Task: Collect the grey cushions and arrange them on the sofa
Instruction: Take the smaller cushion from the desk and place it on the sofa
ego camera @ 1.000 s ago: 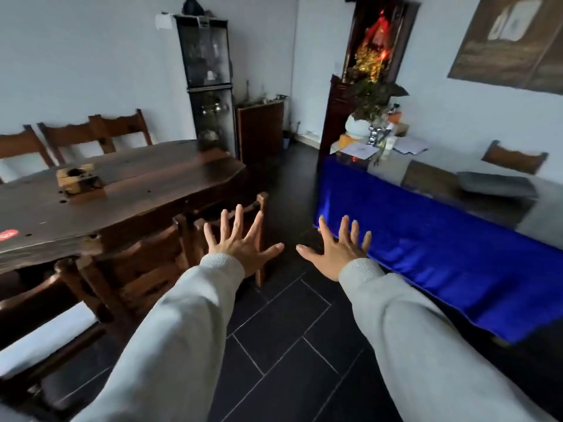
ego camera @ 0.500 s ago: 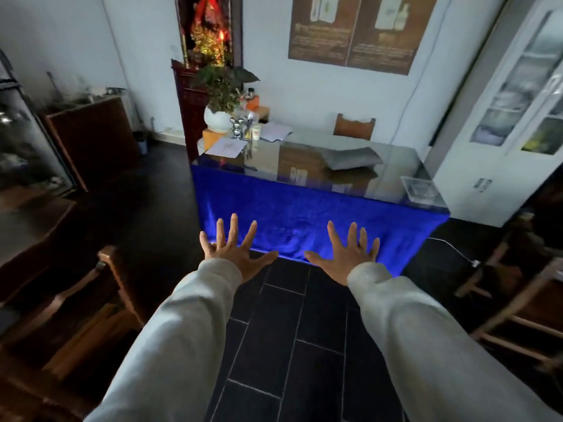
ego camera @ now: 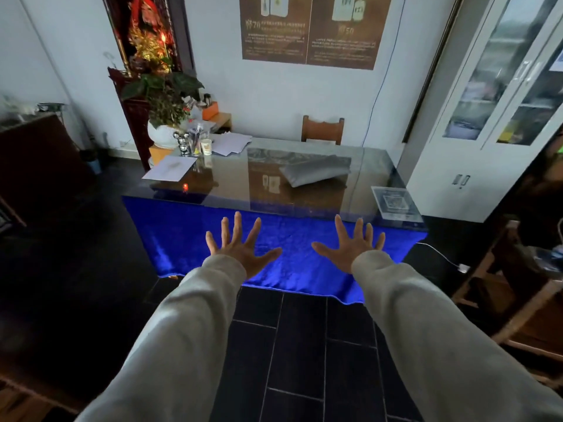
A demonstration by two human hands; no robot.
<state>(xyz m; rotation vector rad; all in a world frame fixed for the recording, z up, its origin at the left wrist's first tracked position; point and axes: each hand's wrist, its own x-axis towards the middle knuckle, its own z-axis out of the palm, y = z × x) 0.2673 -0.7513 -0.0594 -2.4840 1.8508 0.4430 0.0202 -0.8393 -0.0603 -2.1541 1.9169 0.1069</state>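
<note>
No sofa in view. Glass cabinet (ego camera: 499,95) at right is blurred, contents unreadable; poster (ego camera: 309,28) text on the back wall too small to read. Left edge of frame is dark and smeared, a dark wooden cabinet (ego camera: 39,153) there is only partly visible. Wooden furniture at right (ego camera: 518,293) is cut off by the frame edge, can't tell what it is. Chair (ego camera: 323,130) behind the tabletop shows only its backrest. One grey cushion (ego camera: 316,171) visible, lying flat on the glass tabletop (ego camera: 231,181), right of centre, toward the far side. It sits beyond both hands and between them in line, slightly nearer the right hand (ego camera: 350,248); well apart from either, no contact. Blue cloth (ego camera: 189,239) hangs down the tabletop's near face, directly behind the hands. Left hand (ego camera: 240,248) and right hand both empty, fingers spread wide, backs toward the camera, thumbs pointing inward at each other. Arms in light grey sleeves (ego camera: 182,330) stretched straight forward, roughly parallel, hands level with each other and apart, in front of the near tabletop edge over dark tiled floor (ego camera: 292,354). Far-left end of the tabletop holds a potted plant (ego camera: 164,117), papers (ego camera: 170,172), a paper cup (ego camera: 206,146). A framed card (ego camera: 393,202) lies at the near-right corner.
</note>
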